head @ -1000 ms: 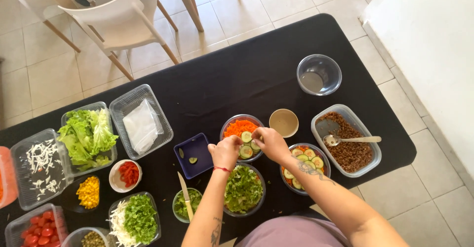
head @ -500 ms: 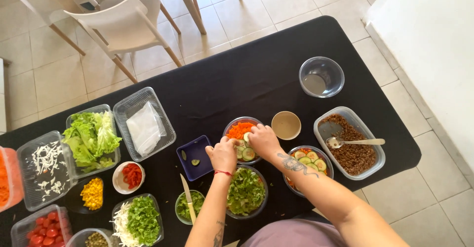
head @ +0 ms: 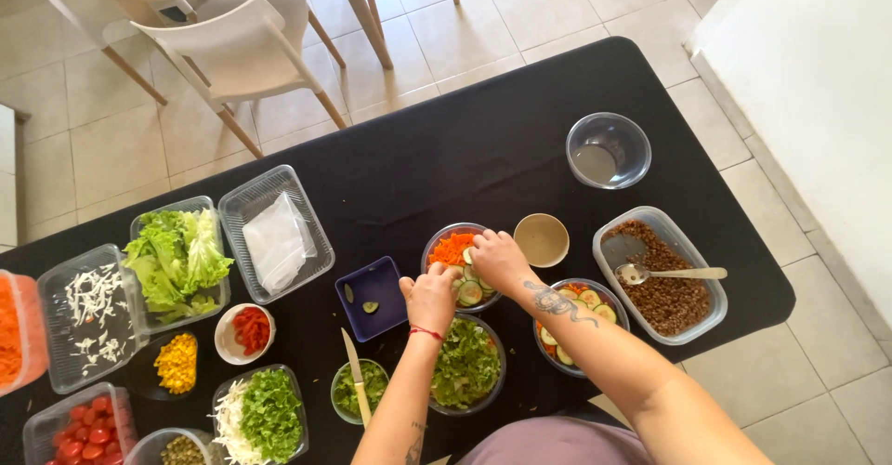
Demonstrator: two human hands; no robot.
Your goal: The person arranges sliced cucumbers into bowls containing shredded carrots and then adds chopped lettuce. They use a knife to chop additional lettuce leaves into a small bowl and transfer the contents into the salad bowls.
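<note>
While both hands work centre-frame salad bowl (head: 457,262), right hand (head: 500,259) fingers pinch cucumber slice; left hand (head: 432,298) curled, state unclear; place slices evenly.

Single head camera looks steeply down from above onto the black table (head: 520,149).

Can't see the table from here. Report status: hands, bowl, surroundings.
Left hand and right hand both over bowl of carrot and cucumber slices, fingers down in it. Grip unclear. Blue square dish close left, small tan bowl close right.
</note>
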